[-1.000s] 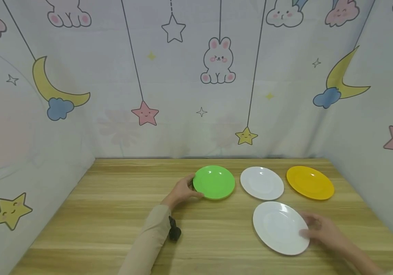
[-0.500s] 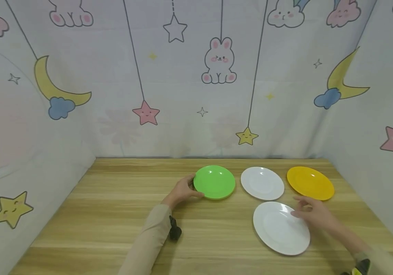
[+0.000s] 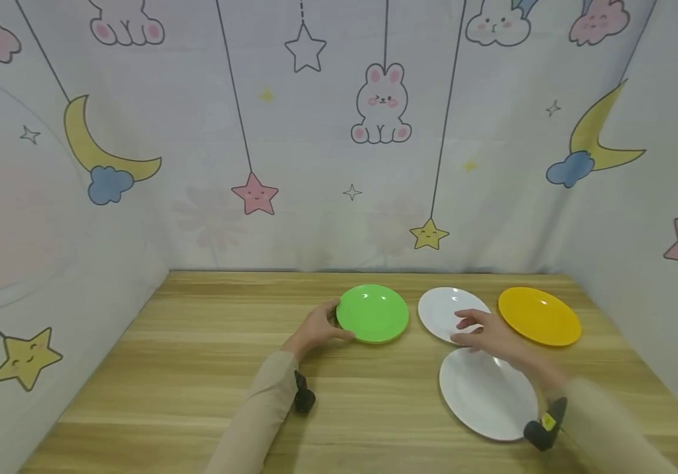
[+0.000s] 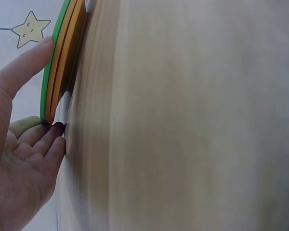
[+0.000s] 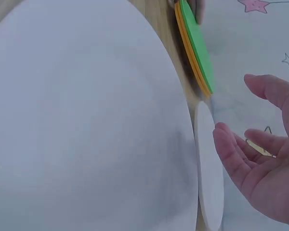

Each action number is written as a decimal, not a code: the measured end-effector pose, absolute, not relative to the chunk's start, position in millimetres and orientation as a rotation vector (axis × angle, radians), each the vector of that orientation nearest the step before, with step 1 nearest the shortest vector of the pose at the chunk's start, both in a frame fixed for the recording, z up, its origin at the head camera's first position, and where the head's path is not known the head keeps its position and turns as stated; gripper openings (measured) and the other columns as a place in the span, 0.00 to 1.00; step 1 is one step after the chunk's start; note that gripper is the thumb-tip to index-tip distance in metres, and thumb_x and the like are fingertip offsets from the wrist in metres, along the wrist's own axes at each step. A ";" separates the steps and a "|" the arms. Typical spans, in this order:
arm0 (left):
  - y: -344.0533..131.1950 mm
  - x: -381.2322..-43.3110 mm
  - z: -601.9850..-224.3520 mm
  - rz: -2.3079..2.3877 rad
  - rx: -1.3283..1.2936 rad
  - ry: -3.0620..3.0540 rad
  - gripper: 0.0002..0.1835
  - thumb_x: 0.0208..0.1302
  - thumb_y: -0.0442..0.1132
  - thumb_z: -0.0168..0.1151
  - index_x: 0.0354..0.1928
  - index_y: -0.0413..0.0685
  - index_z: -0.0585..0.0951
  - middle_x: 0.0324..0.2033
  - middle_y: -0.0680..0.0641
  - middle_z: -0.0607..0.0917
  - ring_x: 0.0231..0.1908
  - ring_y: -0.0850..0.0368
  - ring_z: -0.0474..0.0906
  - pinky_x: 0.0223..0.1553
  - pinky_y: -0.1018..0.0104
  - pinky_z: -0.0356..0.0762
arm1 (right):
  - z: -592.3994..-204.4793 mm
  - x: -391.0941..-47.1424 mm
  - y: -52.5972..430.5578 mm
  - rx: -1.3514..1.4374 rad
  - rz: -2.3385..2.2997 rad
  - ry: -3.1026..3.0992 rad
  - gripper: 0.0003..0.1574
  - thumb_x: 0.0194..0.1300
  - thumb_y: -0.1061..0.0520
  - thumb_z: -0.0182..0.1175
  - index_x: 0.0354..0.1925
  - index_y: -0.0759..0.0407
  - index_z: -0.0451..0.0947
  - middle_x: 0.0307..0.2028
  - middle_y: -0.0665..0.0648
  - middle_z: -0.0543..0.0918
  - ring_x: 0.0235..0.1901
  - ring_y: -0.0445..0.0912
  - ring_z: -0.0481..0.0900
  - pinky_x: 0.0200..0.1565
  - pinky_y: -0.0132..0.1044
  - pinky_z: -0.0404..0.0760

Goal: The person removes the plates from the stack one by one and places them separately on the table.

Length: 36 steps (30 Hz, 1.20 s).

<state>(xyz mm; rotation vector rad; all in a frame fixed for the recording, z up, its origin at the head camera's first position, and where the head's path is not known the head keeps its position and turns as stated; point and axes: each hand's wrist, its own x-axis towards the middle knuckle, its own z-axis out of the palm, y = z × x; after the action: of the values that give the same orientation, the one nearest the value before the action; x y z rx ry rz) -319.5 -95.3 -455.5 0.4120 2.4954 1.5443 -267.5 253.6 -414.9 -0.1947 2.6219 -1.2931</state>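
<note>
Head view: green plate [image 3: 372,313] in clamped left hand [image 3: 315,328], far white plate [image 3: 440,313] under spread right hand [image 3: 493,337]

Before me lies a flat, light-brown, wood-grained worktop [image 3: 155,368], its far edge meeting a pale, faintly creased fabric backdrop [image 3: 315,145]; similar cloth [image 3: 108,263] walls me in at left and right, all softly lit. Printed there I see a white winking rabbit [image 3: 382,108], yellow crescent moons [image 3: 80,138], blue clouds [image 3: 110,185] and smiling pink stars [image 3: 255,195].
</note>
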 end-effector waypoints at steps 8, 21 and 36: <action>-95.9 -320.6 -457.1 1.544 0.401 2.495 0.51 0.41 0.39 0.75 0.66 0.32 0.56 0.64 0.37 0.61 0.64 0.46 0.57 0.65 0.57 0.56 | -425.6 -286.9 215.5 -0.183 -1.371 2.541 0.40 0.56 0.52 0.63 0.60 0.69 0.62 0.44 0.62 0.75 0.33 0.43 0.78 0.35 0.36 0.82; -96.7 -320.7 -456.4 1.532 0.402 2.502 0.52 0.41 0.40 0.75 0.66 0.31 0.55 0.65 0.36 0.60 0.64 0.46 0.57 0.65 0.58 0.56 | -437.4 -296.9 176.5 -0.157 -1.494 2.461 0.44 0.58 0.56 0.61 0.63 0.74 0.52 0.51 0.71 0.71 0.36 0.46 0.81 0.38 0.36 0.82; -97.3 -321.7 -457.5 1.500 0.410 2.532 0.51 0.41 0.40 0.75 0.65 0.32 0.57 0.64 0.37 0.61 0.65 0.46 0.56 0.66 0.57 0.54 | -444.9 -310.3 160.7 -0.096 -1.538 2.482 0.40 0.56 0.62 0.59 0.64 0.70 0.55 0.57 0.73 0.65 0.37 0.45 0.79 0.38 0.34 0.82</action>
<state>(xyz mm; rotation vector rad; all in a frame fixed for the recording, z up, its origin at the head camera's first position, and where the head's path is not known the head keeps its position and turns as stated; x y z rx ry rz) -321.7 -97.3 -457.5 0.4097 2.5321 1.5003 -310.3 160.7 -444.9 -0.0961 2.4815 -1.5376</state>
